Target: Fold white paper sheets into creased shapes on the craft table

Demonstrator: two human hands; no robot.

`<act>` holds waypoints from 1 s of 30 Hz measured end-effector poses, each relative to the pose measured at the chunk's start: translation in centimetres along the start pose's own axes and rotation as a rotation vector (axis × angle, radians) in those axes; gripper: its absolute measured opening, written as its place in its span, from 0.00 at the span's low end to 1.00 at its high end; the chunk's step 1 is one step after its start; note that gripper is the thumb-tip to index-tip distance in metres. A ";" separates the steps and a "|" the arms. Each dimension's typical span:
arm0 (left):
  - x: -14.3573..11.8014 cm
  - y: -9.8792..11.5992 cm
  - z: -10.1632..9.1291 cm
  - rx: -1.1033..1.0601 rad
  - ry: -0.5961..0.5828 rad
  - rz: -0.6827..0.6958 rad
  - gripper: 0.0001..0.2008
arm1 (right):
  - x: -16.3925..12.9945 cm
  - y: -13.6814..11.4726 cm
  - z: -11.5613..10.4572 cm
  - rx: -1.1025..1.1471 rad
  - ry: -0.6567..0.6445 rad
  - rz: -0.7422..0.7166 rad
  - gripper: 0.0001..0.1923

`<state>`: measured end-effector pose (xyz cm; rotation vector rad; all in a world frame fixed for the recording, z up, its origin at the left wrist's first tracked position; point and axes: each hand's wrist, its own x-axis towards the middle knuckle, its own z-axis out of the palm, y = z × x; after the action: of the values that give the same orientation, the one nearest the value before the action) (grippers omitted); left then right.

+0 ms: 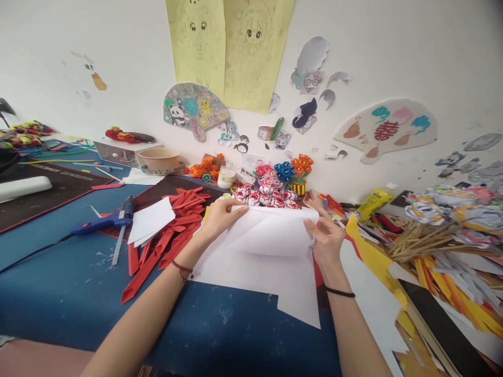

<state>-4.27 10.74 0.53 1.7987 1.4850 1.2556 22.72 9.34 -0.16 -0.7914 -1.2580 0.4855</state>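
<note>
A large white paper sheet (255, 267) lies on the blue table, its far part folded over toward me and curving up off the surface. A notch is cut from its near edge. My left hand (223, 215) pinches the fold at its left end between thumb and fingers. At the right end, my right hand (325, 233) holds the paper, thumb in front and fingers behind. Just left of the sheet lie folded red paper strips (173, 225) and a small stack of white paper pieces (152, 220). Red-and-white paper flowers (267, 196) sit behind the fold.
A blue glue gun (104, 222) with its cord lies at the left. On the right are a dark phone (444, 324), yellow paper (356, 238), paper flowers on sticks (428, 238) and a yellow bottle (373, 203). A tan bowl (159, 159) stands near the wall.
</note>
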 end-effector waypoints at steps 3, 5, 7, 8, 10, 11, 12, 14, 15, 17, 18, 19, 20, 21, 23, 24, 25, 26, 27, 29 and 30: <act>-0.2 0.4 -0.1 0.188 0.038 0.046 0.23 | -0.2 -0.2 0.2 -0.013 0.048 -0.012 0.06; -0.7 1.0 -0.1 0.324 0.135 0.032 0.25 | -0.3 -0.5 0.4 -0.028 0.074 -0.025 0.06; -1.2 2.0 -0.1 0.462 0.271 0.077 0.22 | -0.5 -0.8 0.6 -0.042 0.074 -0.045 0.05; -1.5 2.6 0.0 0.506 0.318 0.140 0.20 | -0.6 -1.0 0.8 -0.051 0.063 -0.058 0.05; -2.2 3.7 0.3 0.513 0.305 0.308 0.18 | -0.8 -1.4 1.2 -0.076 0.034 -0.080 0.05; -2.5 4.1 0.6 0.491 0.251 0.392 0.17 | -0.9 -1.5 1.4 -0.087 0.025 -0.089 0.05; -2.8 4.4 0.9 0.461 0.185 0.463 0.17 | -1.0 -1.7 1.6 -0.097 0.021 -0.097 0.06; -3.4 4.7 1.8 0.407 0.056 0.556 0.19 | -1.4 -1.8 2.0 -0.112 0.013 -0.100 0.07; -3.7 4.7 2.3 0.390 0.013 0.575 0.21 | -1.5 -1.8 2.2 -0.120 0.002 -0.092 0.08; -4.0 4.4 3.1 0.384 -0.024 0.578 0.21 | -1.8 -1.7 2.4 -0.130 -0.037 -0.068 0.08; -4.0 4.2 3.4 0.394 -0.025 0.573 0.19 | -1.9 -1.7 2.4 -0.128 -0.067 -0.057 0.09; -4.0 3.9 3.6 0.407 -0.018 0.568 0.17 | -1.9 -1.6 2.4 -0.122 -0.099 -0.048 0.09; -4.0 3.7 3.7 0.419 -0.007 0.565 0.16 | -1.9 -1.5 2.4 -0.109 -0.128 -0.040 0.09; -3.9 3.5 3.7 0.428 0.000 0.563 0.17 | -1.9 -1.4 2.4 -0.091 -0.153 -0.030 0.09; -3.7 3.3 3.6 0.435 0.001 0.560 0.18 | -1.8 -1.3 2.5 -0.043 -0.176 -0.003 0.10; -3.6 3.2 3.4 0.436 -0.006 0.560 0.18 | -1.8 -1.3 2.5 -0.013 -0.176 0.016 0.12; -3.5 3.1 3.3 0.437 -0.015 0.561 0.18 | -1.7 -1.3 2.6 0.018 -0.176 0.039 0.14; -3.4 3.1 3.2 0.436 -0.023 0.565 0.18 | -1.7 -1.3 2.7 0.044 -0.183 0.062 0.17; -3.4 3.1 3.2 0.432 -0.028 0.571 0.17 | -1.7 -1.4 2.7 0.059 -0.200 0.083 0.21; -3.4 3.0 3.2 0.419 -0.023 0.582 0.16 | -1.7 -1.5 2.8 0.038 -0.251 0.110 0.22; -3.4 3.0 3.2 0.414 -0.016 0.586 0.16 | -1.8 -1.6 2.7 0.003 -0.278 0.114 0.18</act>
<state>0.02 7.21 0.39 2.6491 1.3195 1.2354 19.50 7.76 0.17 -0.8153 -1.4728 0.7082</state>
